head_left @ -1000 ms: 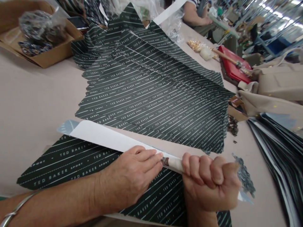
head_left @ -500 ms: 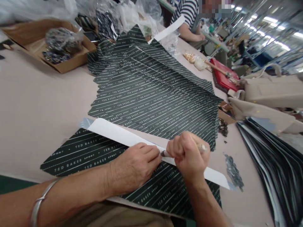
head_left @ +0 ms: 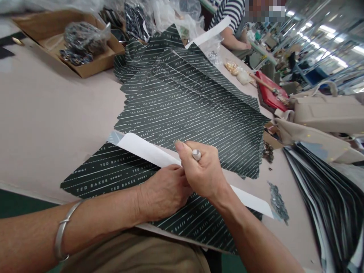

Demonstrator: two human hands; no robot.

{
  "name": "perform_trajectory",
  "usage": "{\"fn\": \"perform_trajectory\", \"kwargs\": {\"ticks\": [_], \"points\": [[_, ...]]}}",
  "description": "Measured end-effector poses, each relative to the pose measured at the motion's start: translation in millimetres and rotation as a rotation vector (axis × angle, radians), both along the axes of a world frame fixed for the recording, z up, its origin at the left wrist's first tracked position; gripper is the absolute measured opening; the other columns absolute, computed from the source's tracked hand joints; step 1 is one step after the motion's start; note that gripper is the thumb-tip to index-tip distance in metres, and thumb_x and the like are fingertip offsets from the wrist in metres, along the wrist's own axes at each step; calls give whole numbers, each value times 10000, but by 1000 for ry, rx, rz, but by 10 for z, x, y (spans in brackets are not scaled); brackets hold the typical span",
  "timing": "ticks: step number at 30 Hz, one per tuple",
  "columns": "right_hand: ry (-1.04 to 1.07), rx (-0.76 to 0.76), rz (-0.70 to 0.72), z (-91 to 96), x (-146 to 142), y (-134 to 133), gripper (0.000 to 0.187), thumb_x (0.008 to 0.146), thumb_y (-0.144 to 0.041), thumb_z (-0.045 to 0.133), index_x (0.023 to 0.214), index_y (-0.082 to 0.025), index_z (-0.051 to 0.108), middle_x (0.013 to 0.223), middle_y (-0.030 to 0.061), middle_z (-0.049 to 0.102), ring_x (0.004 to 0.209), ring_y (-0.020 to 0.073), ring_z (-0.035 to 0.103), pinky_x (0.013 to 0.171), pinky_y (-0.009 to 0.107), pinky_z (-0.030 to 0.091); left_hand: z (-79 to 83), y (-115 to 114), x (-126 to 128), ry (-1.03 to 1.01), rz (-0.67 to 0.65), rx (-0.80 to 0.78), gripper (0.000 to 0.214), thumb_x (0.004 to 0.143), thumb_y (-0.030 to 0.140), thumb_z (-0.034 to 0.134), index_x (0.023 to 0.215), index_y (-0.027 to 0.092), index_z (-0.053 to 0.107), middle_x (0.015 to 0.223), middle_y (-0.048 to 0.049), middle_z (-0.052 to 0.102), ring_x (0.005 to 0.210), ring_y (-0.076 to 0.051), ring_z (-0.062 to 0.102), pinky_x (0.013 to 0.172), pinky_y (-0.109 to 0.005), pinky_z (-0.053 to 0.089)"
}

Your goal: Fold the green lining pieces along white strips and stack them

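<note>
**Head view.** The left hand rests palm down on the printed sheet, pressing it to the table. The right hand covers its fingertips, so whether they pinch the white flap cannot be told. The right hand, at 2 o'clock from the left, is fisted round a slender tool. Only the rounded butt shows.

The flap runs from 10 o'clock to 4 o'clock across the sheet. A stack of sheets lies at 12 o'clock.

**Caution.** The hands touch. A slipping tool tip could strike the left fingers. Weak hold-down pressure could let the sheet skid and skew the fold.
</note>
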State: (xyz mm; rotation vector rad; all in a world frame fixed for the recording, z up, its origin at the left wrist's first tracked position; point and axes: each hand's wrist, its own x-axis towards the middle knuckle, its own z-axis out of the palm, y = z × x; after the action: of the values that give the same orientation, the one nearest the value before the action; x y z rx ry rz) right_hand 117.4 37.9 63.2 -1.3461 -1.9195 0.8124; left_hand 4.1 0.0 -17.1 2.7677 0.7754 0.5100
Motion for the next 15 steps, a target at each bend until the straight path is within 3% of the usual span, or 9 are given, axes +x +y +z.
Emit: {"fn": "perform_trajectory", "kwargs": {"ticks": [5, 8, 11, 13, 15], "points": [[140, -29, -68, 6, 241, -73, 491, 981, -324, 517, 528, -210, 366, 491, -66, 321, 445, 68, 308, 444, 252, 242, 80, 55, -65, -17, -85, -19, 192, 978, 209, 509, 1149, 164, 581, 1125, -50, 650, 1084, -243, 589, 921, -402, 503], [423, -93, -135, 85, 380, -73, 484, 970, -326, 538, 528, -221, 371, 466, -76, 307, 393, 71, 294, 398, 243, 243, 112, 67, -78, -36, -83, -19, 168, 982, 213, 504, 1104, 137, 589, 1040, -56, 637, 999, -237, 595, 857, -395, 518], [748, -12, -145, 160, 406, -122, 436, 920, -249, 562, 540, -218, 351, 445, -95, 265, 354, 61, 230, 389, 229, 266, 116, 64, -67, -69, -70, -5, 132, 969, 186, 508, 1052, 136, 597, 985, -59, 616, 945, -231, 582, 815, -386, 514], [869, 45, -142, 121, 382, -189, 426, 914, -224, 552, 545, -212, 339, 440, -100, 249, 346, 57, 211, 392, 222, 277, 111, 64, -60, -73, -66, 0, 113, 965, 178, 505, 1020, 145, 598, 956, -54, 602, 906, -228, 568, 796, -385, 510], [877, 8, -146, 12, 391, -253, 443, 944, -239, 528, 546, -213, 336, 442, -100, 242, 343, 56, 205, 378, 214, 251, 109, 65, -60, -68, -68, -5, 110, 965, 176, 493, 985, 150, 598, 927, -49, 593, 873, -225, 557, 785, -382, 510]]}}
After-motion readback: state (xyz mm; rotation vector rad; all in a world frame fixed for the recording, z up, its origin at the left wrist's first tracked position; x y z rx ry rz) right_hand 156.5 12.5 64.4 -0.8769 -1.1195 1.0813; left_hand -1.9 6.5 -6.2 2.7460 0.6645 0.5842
